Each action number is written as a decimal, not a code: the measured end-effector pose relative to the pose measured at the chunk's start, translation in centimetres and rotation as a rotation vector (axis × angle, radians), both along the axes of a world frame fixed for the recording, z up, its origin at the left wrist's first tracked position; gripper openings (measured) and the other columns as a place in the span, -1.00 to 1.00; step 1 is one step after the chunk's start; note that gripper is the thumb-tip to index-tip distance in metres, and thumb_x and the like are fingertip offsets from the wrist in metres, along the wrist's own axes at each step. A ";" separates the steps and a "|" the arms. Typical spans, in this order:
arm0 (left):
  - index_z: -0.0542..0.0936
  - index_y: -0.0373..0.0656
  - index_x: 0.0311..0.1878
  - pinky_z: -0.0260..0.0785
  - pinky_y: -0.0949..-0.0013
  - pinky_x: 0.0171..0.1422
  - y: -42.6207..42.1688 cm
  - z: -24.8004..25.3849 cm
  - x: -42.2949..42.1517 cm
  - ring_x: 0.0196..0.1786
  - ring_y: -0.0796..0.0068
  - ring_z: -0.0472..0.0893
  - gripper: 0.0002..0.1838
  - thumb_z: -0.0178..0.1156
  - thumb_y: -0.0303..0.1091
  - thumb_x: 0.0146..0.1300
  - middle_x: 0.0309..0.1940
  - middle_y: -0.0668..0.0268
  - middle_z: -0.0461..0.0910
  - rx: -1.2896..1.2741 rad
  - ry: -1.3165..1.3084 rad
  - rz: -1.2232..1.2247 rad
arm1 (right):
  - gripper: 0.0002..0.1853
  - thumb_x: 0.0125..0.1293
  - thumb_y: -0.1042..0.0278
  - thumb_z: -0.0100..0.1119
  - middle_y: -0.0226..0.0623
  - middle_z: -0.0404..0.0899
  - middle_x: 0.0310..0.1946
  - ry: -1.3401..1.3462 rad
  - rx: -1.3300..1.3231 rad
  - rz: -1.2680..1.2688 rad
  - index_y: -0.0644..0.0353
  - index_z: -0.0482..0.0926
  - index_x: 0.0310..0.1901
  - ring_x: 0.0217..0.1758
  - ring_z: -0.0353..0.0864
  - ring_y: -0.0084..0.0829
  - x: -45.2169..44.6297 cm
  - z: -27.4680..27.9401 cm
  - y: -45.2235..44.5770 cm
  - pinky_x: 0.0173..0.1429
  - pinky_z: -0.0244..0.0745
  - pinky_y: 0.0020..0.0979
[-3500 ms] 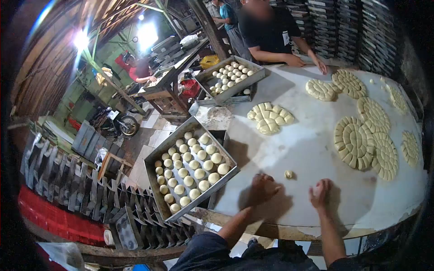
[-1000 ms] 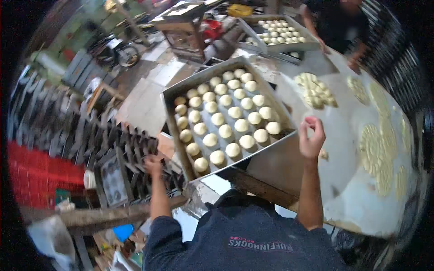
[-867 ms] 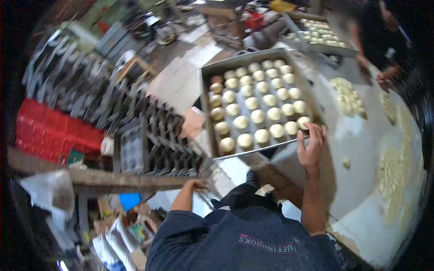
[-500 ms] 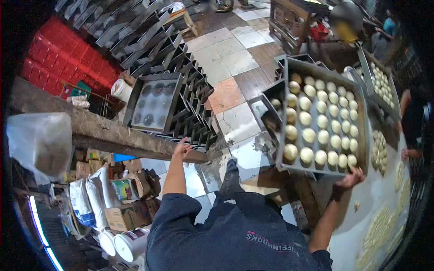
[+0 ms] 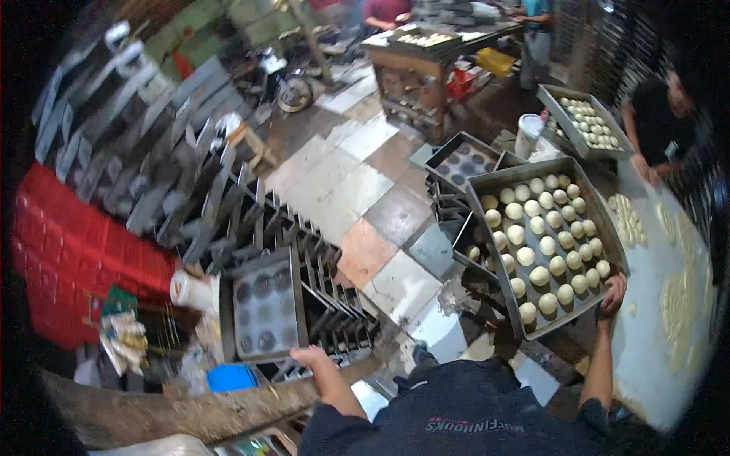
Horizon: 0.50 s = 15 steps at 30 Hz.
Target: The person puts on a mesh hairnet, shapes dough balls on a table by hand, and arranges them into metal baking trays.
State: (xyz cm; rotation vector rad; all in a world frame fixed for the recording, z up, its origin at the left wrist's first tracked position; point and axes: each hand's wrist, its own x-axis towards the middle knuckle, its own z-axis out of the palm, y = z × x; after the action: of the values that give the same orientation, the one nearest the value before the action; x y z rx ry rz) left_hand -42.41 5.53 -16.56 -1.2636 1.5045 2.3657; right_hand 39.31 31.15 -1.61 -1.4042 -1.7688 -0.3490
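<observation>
Dough balls lie in rows in a deep metal tray on my right. My right hand is closed around this tray's near right corner. On the left, another metal baking tray, with dark round marks on its bottom, rests on top of a stack of trays. My left hand is at its near right corner, with the fingers bent over the rim. Below the dough-ball tray, part of another tray shows, with dough in it.
At right a pale worktable carries strips and pieces of dough. Beyond it a person stands near another tray of dough balls. Red crates and stacked trays line the left. A tiled floor runs between the stacks.
My left hand has reached the corner of the left baking tray, from being apart from it. My right hand stays on the dough-ball tray's corner. The view has tilted up, showing more background.
</observation>
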 end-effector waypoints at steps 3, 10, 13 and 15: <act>0.45 -0.10 0.02 0.33 0.32 -0.33 1.1 1.7 -1.8 -0.31 0.34 0.45 -0.46 0.15 0.07 0.06 -0.12 0.26 0.50 -0.003 -0.018 -0.150 | -0.60 0.50 0.25 -0.30 0.00 0.47 -0.28 0.046 0.010 -0.036 0.37 0.47 -0.30 0.13 0.43 0.15 -1.3 1.0 -0.4 0.41 0.18 0.05; 0.46 -0.02 -0.07 0.30 0.43 -0.48 3.1 16.2 11.5 -0.48 0.42 0.44 -0.61 -0.08 0.06 0.28 -0.38 0.31 0.52 -0.063 0.393 -0.448 | -0.62 0.50 0.26 -0.22 0.00 0.54 -0.21 0.177 0.098 -0.031 0.33 0.51 -0.34 0.15 0.45 0.11 -1.3 -1.2 0.4 0.38 0.23 0.01; 0.55 -0.17 -0.24 0.38 0.36 -0.42 0.7 19.1 19.1 -0.48 0.36 0.52 -0.62 -0.08 -0.04 0.28 -0.48 0.25 0.54 0.028 0.442 -0.574 | -0.69 0.46 0.29 -0.19 -0.01 0.50 -0.19 0.151 0.080 -0.057 0.31 0.50 -0.29 0.10 0.42 0.05 -3.7 2.1 -0.7 0.41 0.17 0.00; 0.60 -0.27 -0.24 0.51 0.25 -0.29 -0.3 21.6 25.6 -0.40 0.24 0.60 -0.53 -0.06 -0.01 0.22 -0.42 0.15 0.62 0.109 0.575 -0.613 | -0.66 0.41 0.19 -0.18 0.01 0.49 -0.09 0.103 -0.056 0.014 0.31 0.50 -0.20 0.17 0.38 0.05 -2.9 3.4 -1.5 0.41 0.15 0.02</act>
State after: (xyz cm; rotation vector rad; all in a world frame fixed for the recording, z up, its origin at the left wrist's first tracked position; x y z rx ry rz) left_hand -16.85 5.22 5.03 -0.0364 1.5466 2.3967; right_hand 36.43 29.65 1.80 -1.4226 -1.7148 -0.2174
